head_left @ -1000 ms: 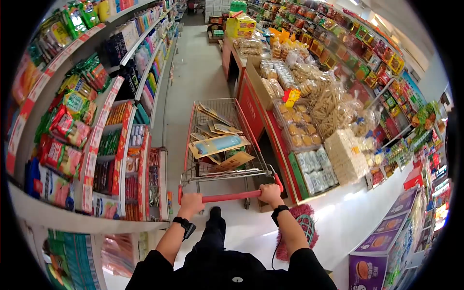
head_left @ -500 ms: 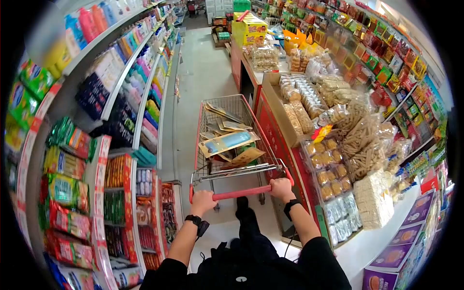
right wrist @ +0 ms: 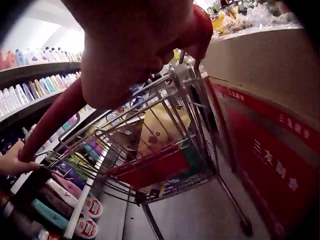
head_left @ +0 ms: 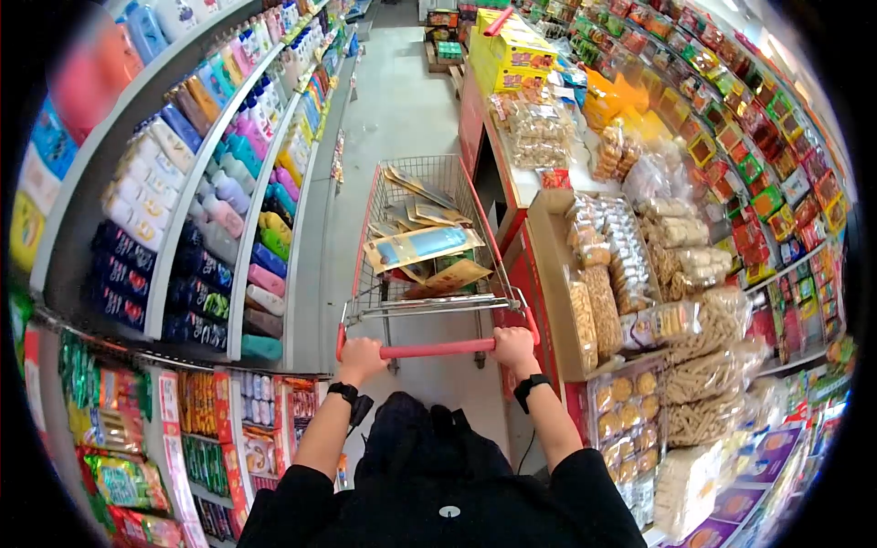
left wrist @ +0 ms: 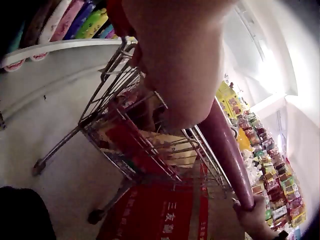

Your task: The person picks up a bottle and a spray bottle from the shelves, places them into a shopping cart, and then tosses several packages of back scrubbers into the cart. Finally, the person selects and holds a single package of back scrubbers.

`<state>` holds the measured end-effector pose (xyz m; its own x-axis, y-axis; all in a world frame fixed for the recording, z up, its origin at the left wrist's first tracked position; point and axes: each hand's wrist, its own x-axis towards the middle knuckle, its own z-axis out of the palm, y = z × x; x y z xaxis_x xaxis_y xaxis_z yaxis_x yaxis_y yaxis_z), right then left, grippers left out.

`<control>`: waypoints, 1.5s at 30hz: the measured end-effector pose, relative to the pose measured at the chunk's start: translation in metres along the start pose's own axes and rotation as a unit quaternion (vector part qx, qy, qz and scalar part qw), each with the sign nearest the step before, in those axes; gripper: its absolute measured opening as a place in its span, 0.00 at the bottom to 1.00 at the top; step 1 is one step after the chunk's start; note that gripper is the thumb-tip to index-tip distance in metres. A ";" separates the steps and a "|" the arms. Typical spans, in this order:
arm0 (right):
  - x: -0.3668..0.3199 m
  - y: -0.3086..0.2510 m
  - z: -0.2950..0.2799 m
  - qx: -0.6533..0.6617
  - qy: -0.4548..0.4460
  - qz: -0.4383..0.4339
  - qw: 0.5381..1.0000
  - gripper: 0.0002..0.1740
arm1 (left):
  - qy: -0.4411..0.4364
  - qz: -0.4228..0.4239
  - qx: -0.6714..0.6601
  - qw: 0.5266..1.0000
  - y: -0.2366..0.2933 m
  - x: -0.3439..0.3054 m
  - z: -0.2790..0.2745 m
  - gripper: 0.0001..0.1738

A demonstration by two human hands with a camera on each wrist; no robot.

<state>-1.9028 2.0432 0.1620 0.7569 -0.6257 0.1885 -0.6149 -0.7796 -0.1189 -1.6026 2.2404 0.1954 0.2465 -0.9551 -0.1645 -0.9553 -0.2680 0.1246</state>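
A metal shopping cart (head_left: pixel 422 315) with a red handlebar (head_left: pixel 438 348) stands in front of the person in the head view. The left hand (head_left: pixel 363 362) grips the bar near its left end, and the right hand (head_left: pixel 514 350) grips it near the right end. Inside the basket lie several flat cardboard packages; the top one (head_left: pixel 425 247) has a blue item behind its front. In the left wrist view the left hand (left wrist: pixel 175 65) covers part of the bar. From the right wrist, the right hand (right wrist: pixel 125 55) is seen close up, wrapped over the bar.
Shelves of bottles (head_left: pixel 219 205) line the left side, with bagged snacks (head_left: pixel 128 484) below. To the right, close beside the cart, stands a counter with a cardboard box (head_left: pixel 548 301) of packaged biscuits and bags of dried sticks (head_left: pixel 708 365). The aisle floor (head_left: pixel 398 110) runs ahead.
The person and cart have advanced along the aisle. Bottle shelves and the biscuit box are now nearer, while the left snack racks have slid back. Both hands have kept their hold on the handlebar.
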 end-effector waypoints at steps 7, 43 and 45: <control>0.165 0.031 0.034 -0.010 0.029 -0.002 1.000 0.10 | 0.029 -0.002 -0.002 1.000 -0.079 0.157 -0.033 0.17; 1.040 0.230 0.143 -0.001 0.017 0.000 1.000 0.10 | 0.015 -0.006 0.018 1.000 -0.419 0.970 -0.219 0.16; 1.090 0.244 0.150 -0.018 -0.020 0.022 0.999 0.10 | 0.014 -0.004 0.028 0.999 -0.440 1.021 -0.231 0.16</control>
<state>-1.1950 1.1674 0.1922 0.7372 -0.6602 0.1440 -0.6546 -0.7506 -0.0903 -0.8933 1.3539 0.1985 0.2578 -0.9563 -0.1377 -0.9608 -0.2688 0.0680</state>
